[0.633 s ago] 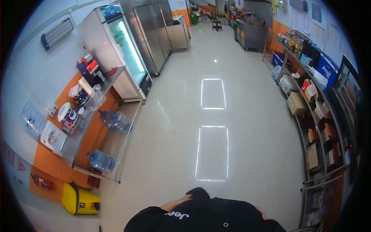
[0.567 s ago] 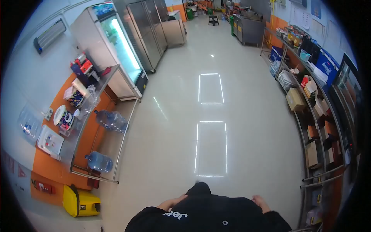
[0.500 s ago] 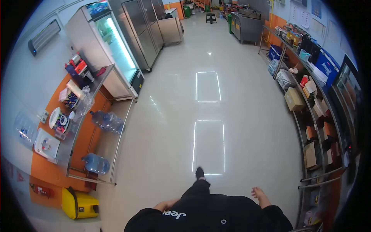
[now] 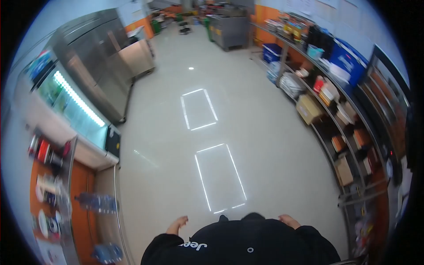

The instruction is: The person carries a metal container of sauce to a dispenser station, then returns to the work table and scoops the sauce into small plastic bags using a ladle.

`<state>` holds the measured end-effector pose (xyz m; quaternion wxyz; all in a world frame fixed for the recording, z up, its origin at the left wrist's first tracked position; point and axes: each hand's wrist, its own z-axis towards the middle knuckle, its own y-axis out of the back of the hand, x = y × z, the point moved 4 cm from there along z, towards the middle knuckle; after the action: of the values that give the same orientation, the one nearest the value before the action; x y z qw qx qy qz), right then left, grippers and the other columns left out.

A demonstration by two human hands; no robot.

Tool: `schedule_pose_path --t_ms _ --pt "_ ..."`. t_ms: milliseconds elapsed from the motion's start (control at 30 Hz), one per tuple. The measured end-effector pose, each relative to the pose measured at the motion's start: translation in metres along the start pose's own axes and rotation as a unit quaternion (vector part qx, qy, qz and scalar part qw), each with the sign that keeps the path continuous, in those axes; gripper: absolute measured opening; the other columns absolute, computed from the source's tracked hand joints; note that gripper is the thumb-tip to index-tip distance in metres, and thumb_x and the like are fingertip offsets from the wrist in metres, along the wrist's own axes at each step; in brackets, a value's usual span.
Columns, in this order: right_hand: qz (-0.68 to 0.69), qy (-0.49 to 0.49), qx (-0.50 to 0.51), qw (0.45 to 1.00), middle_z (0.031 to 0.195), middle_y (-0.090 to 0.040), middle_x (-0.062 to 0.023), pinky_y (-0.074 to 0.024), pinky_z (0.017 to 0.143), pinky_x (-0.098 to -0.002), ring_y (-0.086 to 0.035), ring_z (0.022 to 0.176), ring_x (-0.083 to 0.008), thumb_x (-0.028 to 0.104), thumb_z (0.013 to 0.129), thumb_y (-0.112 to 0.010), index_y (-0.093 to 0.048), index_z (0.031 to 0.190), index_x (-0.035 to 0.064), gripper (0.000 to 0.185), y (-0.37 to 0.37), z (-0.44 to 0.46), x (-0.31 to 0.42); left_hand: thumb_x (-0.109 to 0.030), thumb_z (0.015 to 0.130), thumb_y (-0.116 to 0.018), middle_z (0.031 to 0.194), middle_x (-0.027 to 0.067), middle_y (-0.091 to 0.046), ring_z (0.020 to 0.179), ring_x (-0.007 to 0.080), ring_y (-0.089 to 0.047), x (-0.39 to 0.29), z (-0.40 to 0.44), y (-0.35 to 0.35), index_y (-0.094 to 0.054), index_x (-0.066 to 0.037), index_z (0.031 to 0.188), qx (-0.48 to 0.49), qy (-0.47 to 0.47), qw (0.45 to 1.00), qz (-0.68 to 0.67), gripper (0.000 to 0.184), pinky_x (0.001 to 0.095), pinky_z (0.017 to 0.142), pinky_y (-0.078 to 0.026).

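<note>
My left hand [image 4: 178, 224] hangs beside my black top [image 4: 221, 247], at the lower middle of the head view. Its fingers are loosely stretched and nothing is in them. On the other side, my right hand [image 4: 289, 221] sticks out past the top's edge, partly hidden by it. The fingers that show point inward, loosely open, and hold nothing visible. Both hands are over the shiny pale floor [image 4: 172, 176], touching no object. The tip of a dark shoe [image 4: 224, 218] shows just ahead of my body.
Along the right wall stands a metal shelf rack [image 4: 318, 128] with boxes and a blue cooler [image 4: 349, 62]. On the left are a lit glass-door fridge [image 4: 73, 106], steel cabinets [image 4: 95, 57] and a table with water bottles [image 4: 99, 203] beneath. A grey counter [image 4: 227, 33] stands farther back.
The view has turned right and moved forward; the fridge and left table sit farther left and lower. My left hand has swung forward into fuller view, while my right has drawn back.
</note>
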<state>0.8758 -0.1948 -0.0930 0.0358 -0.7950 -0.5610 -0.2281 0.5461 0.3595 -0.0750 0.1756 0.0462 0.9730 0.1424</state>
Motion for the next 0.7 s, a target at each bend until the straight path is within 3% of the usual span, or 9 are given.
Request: schedule_pose_path --t_ms 67,133,233,333,367,433,500,600,700 --pt "0.270 -0.031 -0.135 0.953 0.094 -0.057 -0.0109 -0.0463 0.077 -0.0409 -0.055 0.086 -0.0239 0.026 0.087 -0.045 -0.048 0.118 0.0071 0.036 0.014 -0.037 0.044 -0.030 0.085 -0.040 0.116 0.0182 -0.054 0.097 0.0269 -0.055 -0.094 0.054 0.067 -0.047 -0.005 0.123 -0.046 -0.061 0.985 0.154 0.046 0.0368 0.085 -0.044" --pt "0.313 -0.032 -0.153 0.937 0.096 -0.056 -0.0108 -0.0465 0.078 -0.0413 -0.055 0.086 -0.0246 0.026 0.087 -0.045 -0.048 0.118 0.0066 0.037 0.021 -0.033 0.040 -0.036 0.087 -0.035 0.127 0.0122 -0.047 0.108 0.0297 -0.051 -0.193 0.088 0.109 -0.040 -0.010 0.131 -0.042 -0.140 0.988 0.042 0.050 0.0498 0.075 -0.046" --pt "0.379 -0.057 -0.193 0.903 0.092 -0.059 -0.0078 -0.0446 0.064 -0.0380 -0.058 0.075 -0.0214 0.031 0.087 -0.043 -0.050 0.112 0.0098 0.034 0.033 0.015 0.007 -0.034 0.087 -0.037 0.128 0.0128 -0.046 0.112 0.0294 -0.049 -0.359 0.070 0.141 -0.036 -0.012 0.133 -0.051 -0.218 0.970 -0.095 0.051 0.0481 0.083 -0.043" --pt "0.307 -0.107 -0.197 0.925 0.091 -0.058 -0.0081 -0.0446 0.060 -0.0354 -0.057 0.074 -0.0218 0.029 0.088 -0.044 -0.049 0.111 0.0087 0.031 0.043 0.015 0.008 -0.034 0.087 -0.040 0.129 0.0108 -0.047 0.114 0.0269 -0.048 -0.454 0.103 0.146 -0.033 -0.013 0.135 -0.019 -0.276 0.943 -0.188 0.053 0.0447 0.087 -0.039" --pt "0.330 -0.127 -0.165 0.921 0.091 -0.058 -0.0082 -0.0445 0.060 -0.0351 -0.057 0.073 -0.0218 0.029 0.087 -0.045 -0.049 0.110 0.0086 0.031 0.045 0.025 0.011 -0.034 0.087 -0.040 0.129 0.0108 -0.047 0.114 0.0269 -0.048 -0.474 0.122 0.151 -0.033 -0.013 0.135 -0.018 -0.279 0.942 -0.185 0.053 0.0447 0.087 -0.039" --pt "0.388 -0.158 -0.103 0.902 0.091 -0.058 -0.0083 -0.0443 0.059 -0.0344 -0.057 0.073 -0.0218 0.028 0.087 -0.045 -0.049 0.110 0.0085 0.030 0.050 0.062 0.010 -0.034 0.088 -0.040 0.126 0.0072 -0.050 0.107 0.0215 -0.051 -0.477 0.170 0.153 -0.033 -0.016 0.135 0.048 -0.248 0.967 0.036 0.050 0.0533 0.086 -0.037" --pt "0.459 -0.168 -0.054 0.871 0.091 -0.058 -0.0084 -0.0442 0.058 -0.0338 -0.057 0.072 -0.0217 0.028 0.087 -0.046 -0.049 0.109 0.0083 0.030 0.077 0.109 0.016 -0.037 0.090 -0.038 0.125 0.0041 -0.051 0.107 0.0205 -0.051 -0.481 0.151 0.163 -0.036 -0.018 0.132 0.094 -0.072 0.991 0.061 0.046 0.0491 0.086 -0.038" --pt "0.542 -0.138 -0.045 0.828 0.091 -0.058 -0.0085 -0.0440 0.057 -0.0329 -0.057 0.072 -0.0217 0.027 0.087 -0.046 -0.050 0.108 0.0081 0.029 0.160 0.192 0.044 -0.036 0.091 -0.036 0.118 0.0026 -0.054 0.102 0.0204 -0.053 -0.446 0.175 0.201 -0.036 -0.017 0.131 0.007 -0.018 0.991 -0.133 0.045 0.0470 0.079 -0.040" --pt "0.374 -0.076 -0.220 0.898 0.091 -0.058 -0.0076 -0.0433 0.056 -0.0316 -0.056 0.070 -0.0198 0.027 0.087 -0.044 -0.050 0.108 0.0098 0.028 0.326 0.174 0.202 -0.032 0.090 -0.034 0.114 0.0057 -0.056 0.098 0.0222 -0.055 -0.421 0.180 0.229 -0.036 -0.016 0.130 -0.143 -0.028 0.960 -0.238 0.044 0.0464 0.073 -0.042"
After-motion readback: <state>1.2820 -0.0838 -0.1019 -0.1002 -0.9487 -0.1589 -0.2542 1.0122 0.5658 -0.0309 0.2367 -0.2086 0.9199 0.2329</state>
